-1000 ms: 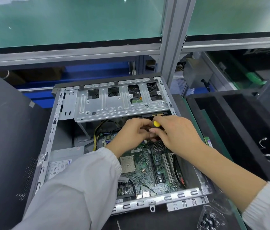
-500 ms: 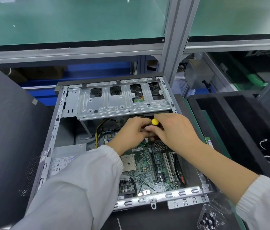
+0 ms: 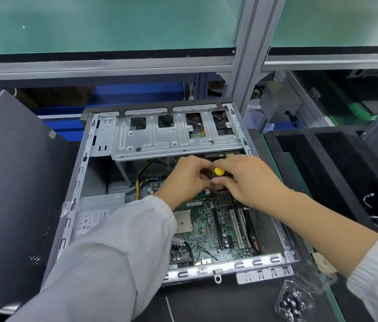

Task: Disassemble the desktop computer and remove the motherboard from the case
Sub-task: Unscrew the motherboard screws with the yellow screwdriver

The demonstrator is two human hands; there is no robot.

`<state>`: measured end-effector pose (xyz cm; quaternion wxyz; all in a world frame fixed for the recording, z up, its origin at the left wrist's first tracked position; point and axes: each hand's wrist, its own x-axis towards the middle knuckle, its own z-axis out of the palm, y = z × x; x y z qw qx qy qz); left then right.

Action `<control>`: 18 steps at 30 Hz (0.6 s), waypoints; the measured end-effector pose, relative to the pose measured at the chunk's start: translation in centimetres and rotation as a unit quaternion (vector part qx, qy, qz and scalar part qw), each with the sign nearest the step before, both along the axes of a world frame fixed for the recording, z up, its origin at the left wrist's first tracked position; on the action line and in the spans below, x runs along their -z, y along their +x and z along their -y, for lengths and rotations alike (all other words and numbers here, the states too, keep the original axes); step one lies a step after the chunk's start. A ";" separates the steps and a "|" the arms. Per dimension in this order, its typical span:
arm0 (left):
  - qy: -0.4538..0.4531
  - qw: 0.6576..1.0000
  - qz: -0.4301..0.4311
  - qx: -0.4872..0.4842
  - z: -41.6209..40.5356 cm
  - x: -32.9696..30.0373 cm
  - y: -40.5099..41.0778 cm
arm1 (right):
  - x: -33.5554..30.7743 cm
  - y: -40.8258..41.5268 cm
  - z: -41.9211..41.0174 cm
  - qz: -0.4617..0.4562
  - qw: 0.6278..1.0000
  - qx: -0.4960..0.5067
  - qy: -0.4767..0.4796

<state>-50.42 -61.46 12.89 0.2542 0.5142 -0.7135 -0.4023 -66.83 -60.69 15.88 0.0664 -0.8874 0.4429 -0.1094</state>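
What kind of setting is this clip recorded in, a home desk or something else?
Likely an electronics assembly or teardown workstation: an aluminium-framed bench with a green-matted upper shelf, black foam trays beside the open computer case, and a clear container of screws.

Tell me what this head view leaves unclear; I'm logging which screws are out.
- Screwdriver: only the yellow cap shows; right hand and left hand cover shaft and tip.
- Screw being worked: hidden under both hands.
- Motherboard left part: behind the left sleeve.
- Bag of small parts: too blurred to count.
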 end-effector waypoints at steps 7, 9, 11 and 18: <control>0.010 0.999 -0.035 -0.009 -0.1 0.3 -0.5 | -1.0 -0.7 0.8 -0.038 0.997 0.029 0.063; 0.011 1.000 -0.023 0.009 -0.1 0.3 -0.5 | -0.9 -0.4 0.6 -0.077 0.996 0.038 0.026; 0.010 1.000 -0.012 0.019 0.0 0.5 -0.5 | -0.8 0.5 0.7 -0.141 0.988 0.052 -0.018; 0.022 1.000 0.001 0.001 0.7 1.0 0.4 | -1.3 1.4 2.0 -0.252 0.961 0.087 -0.068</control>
